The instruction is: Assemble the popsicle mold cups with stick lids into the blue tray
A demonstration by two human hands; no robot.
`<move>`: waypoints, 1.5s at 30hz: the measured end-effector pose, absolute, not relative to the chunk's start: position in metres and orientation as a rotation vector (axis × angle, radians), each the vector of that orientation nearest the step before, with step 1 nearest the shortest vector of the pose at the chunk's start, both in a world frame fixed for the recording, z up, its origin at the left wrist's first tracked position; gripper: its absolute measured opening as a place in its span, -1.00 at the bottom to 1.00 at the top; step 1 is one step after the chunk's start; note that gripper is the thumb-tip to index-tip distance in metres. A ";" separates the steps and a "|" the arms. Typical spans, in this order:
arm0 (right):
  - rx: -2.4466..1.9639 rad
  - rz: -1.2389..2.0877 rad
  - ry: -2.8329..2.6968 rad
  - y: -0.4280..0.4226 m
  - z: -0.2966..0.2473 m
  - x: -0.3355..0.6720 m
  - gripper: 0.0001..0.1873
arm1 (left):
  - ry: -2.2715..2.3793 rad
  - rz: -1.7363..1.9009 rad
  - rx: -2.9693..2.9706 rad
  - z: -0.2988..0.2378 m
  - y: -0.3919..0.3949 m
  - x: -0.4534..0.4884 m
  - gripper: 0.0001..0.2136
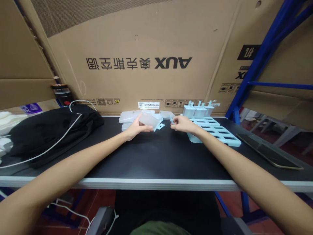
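Note:
My left hand (pixel 135 128) is closed around a translucent white popsicle mold cup (pixel 149 119), tilted, with a light blue rim. Between the fingertips of my right hand (pixel 183 124) is a thin light blue popsicle stick (pixel 171 119), a short way right of the cup. More translucent mold cups (pixel 127 116) lie in a pile behind and left of my left hand. By the cup's rim is a small light blue piece (pixel 160 126). To the right stands a light blue popsicle mold rack (pixel 231 141); several molds with sticks (pixel 200 112) stand upright in its back row.
A large cardboard sheet (pixel 137 81) walls off the back. On the left lie black cloth (pixel 56 130), a white cable (pixel 66 140) and a dark jar (pixel 63 95). A dark tablet-like device (pixel 269 151) rests at the right edge, near the blue metal frame (pixel 254 70).

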State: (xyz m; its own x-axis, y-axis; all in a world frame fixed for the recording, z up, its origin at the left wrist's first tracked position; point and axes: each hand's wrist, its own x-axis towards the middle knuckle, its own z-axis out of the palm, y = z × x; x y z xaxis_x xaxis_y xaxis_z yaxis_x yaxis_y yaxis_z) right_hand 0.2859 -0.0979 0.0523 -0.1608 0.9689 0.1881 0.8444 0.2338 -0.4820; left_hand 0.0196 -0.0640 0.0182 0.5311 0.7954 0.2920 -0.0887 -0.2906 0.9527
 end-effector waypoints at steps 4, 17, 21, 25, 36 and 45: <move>-1.232 0.797 -1.850 -0.112 0.060 0.268 -0.84 | 0.519 1.044 1.501 0.020 -0.063 0.019 -0.36; -0.925 0.910 -1.659 -0.123 0.049 0.239 -0.63 | 0.543 0.886 1.494 0.017 -0.062 0.016 -0.58; -0.954 0.959 -1.741 -0.123 0.046 0.237 -0.67 | 0.546 0.880 1.562 0.017 -0.061 0.016 -0.70; -0.913 1.024 -1.774 -0.123 0.045 0.238 -0.75 | 0.510 0.920 1.637 0.018 -0.060 0.019 -0.71; -0.868 1.034 -1.827 -0.125 0.047 0.241 -0.57 | 0.520 1.029 1.586 0.014 -0.062 0.022 -0.53; -0.819 0.782 -1.993 -0.123 0.044 0.245 -0.61 | 0.521 0.950 1.655 0.014 -0.064 0.024 -0.46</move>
